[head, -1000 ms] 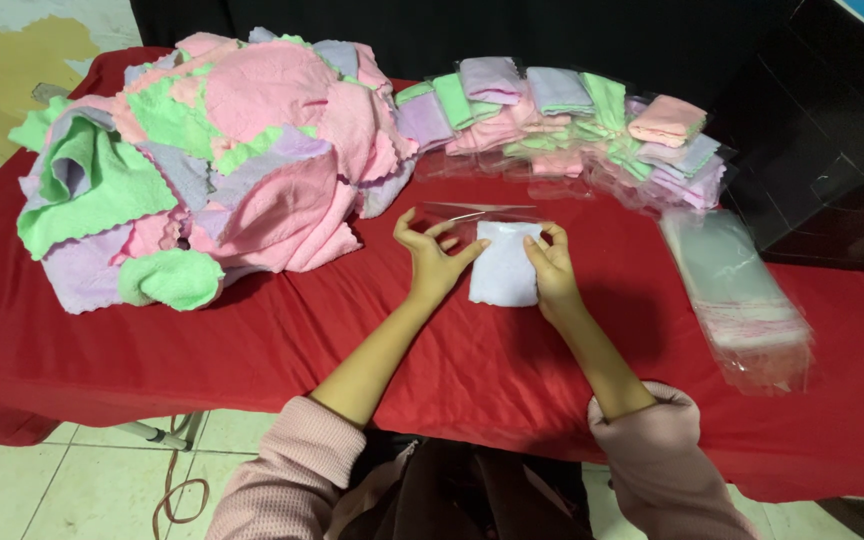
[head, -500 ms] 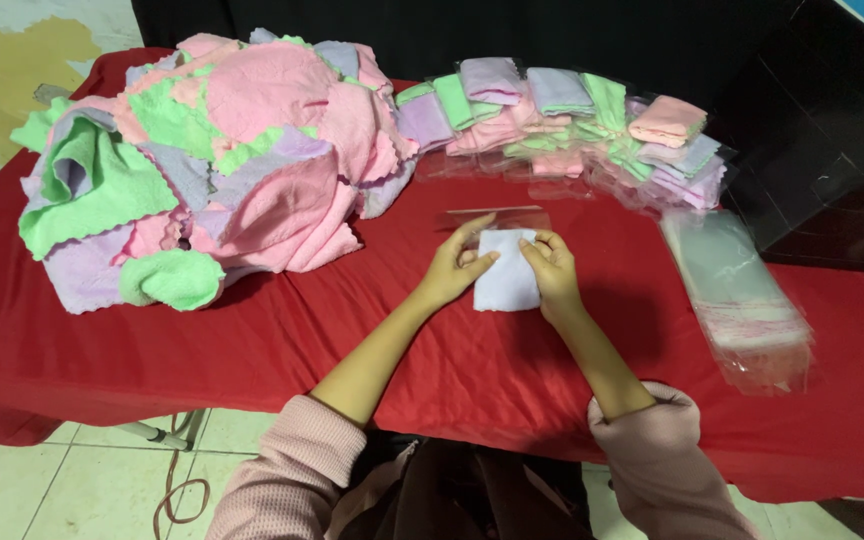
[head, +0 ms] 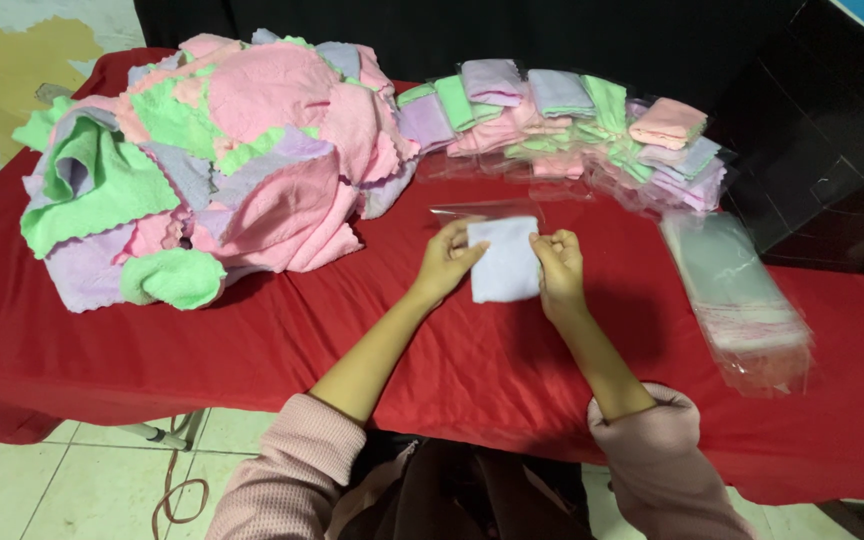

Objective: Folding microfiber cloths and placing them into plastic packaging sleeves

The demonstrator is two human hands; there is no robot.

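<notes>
two hands on a folded pale cloth, over a red table

the left hand (head: 444,262) grips the left edge of a small folded pale lilac cloth (head: 504,260), thumb on top and fingers curled under the side. the right hand (head: 558,262) pinches the cloth's right edge, its fingers bunched and bent inward at the knuckles. the cloth sits between the two hands, low over the red tablecloth (head: 282,340), roughly at the middle of the table (whether it rests on the surface or is lifted just off it cannot be told). both forearms are bare, with pink knitted sleeves pushed up near the elbows.

just beyond the cloth lies a clear plastic sleeve (head: 487,211), flat on the table, its near edge close to the fingertips. to the right, well apart from the hands, a stack of clear plastic bags (head: 742,290) runs toward the table's front edge. at the far side, a row of folded cloths (head: 572,125) in pink, green and lilac sits partly in clear wrapping. to the left, a big loose heap of unfolded cloths (head: 222,160) in the same colours, with scalloped edges, covers that end of the table. behind the table is a dark wall; pale floor tiles (head: 42,490) show below.
</notes>
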